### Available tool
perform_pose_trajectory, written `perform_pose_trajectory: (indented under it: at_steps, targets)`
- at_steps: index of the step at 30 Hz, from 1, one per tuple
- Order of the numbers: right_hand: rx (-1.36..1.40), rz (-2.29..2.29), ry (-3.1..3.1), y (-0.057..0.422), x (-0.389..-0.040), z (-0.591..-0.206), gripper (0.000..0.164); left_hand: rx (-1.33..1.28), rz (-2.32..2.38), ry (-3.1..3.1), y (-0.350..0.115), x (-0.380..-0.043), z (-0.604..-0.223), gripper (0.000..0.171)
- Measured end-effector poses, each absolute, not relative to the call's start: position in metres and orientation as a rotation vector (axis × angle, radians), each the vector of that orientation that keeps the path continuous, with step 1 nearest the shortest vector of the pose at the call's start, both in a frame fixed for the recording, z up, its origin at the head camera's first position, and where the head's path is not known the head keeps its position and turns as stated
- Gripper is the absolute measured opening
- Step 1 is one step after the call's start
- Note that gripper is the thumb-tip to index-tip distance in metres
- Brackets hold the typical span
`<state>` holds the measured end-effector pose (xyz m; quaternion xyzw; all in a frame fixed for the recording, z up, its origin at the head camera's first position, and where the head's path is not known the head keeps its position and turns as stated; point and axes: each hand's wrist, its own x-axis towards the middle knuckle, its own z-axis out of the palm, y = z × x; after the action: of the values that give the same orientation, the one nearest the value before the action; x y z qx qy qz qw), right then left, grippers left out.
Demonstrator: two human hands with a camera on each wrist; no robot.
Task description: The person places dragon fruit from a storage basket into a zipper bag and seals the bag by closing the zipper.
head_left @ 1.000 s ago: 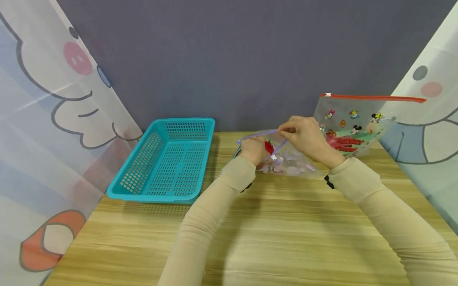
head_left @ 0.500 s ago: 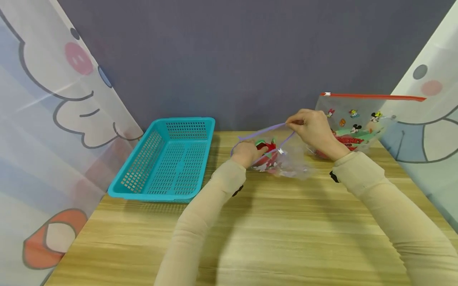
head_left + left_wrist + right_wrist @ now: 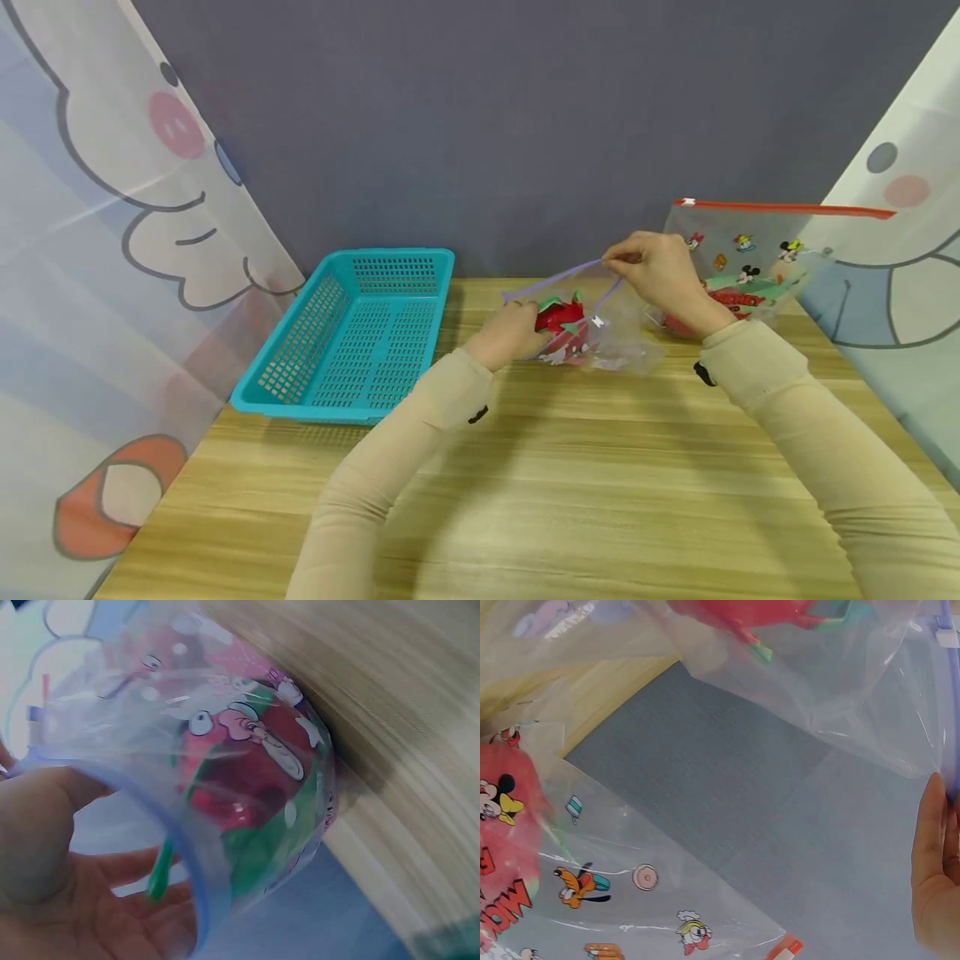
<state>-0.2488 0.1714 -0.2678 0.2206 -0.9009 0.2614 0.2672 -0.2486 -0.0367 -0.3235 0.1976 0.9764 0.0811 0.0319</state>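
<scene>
A clear zip bag (image 3: pixel 626 337) with a purple zip edge and a white slider lies on the table, its mouth held apart. Inside it is a red dragon fruit (image 3: pixel 558 317) with green-tipped scales, partly seen through the printed film in the left wrist view. My left hand (image 3: pixel 510 335) is at the mouth's left end; the left wrist view has its fingers (image 3: pixel 127 866) spread at the purple edge, beside a green tip. My right hand (image 3: pixel 654 262) pinches the zip edge at the upper right and lifts it.
A turquoise perforated basket (image 3: pixel 431 350) stands on the wooden table at the left. A second printed zip bag (image 3: pixel 780 237) with a red zip edge stands at the back right, something red inside. A dark grey panel (image 3: pixel 517 142) rises behind.
The right hand has moved a little up and right, widening the bag's mouth. The left hand has shifted left and slightly down, and more of the dragon fruit shows.
</scene>
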Motion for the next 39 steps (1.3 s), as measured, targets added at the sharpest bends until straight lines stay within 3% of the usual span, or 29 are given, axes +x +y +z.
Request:
perform_pose_trajectory:
  at_steps: [6,11,22,39]
  targets:
    - [0.6,0.727,-2.406,0.173,-0.247,-0.279,0.007,0.964,0.456,2.937,-0.065,-0.221,-0.312,0.036]
    - [0.607,0.778,-2.403,0.172,-0.247,-0.283,0.007,1.033,0.558,2.975,-0.085,-0.208,-0.298,0.032]
    - [0.512,0.838,-2.432,0.177,-0.251,-0.272,0.009,1.203,0.475,3.092,-0.081,-0.248,-0.296,0.019]
    - [0.446,0.924,-2.44,0.177,-0.248,-0.273,0.011,1.265,0.55,3.123,-0.085,-0.252,-0.292,0.009]
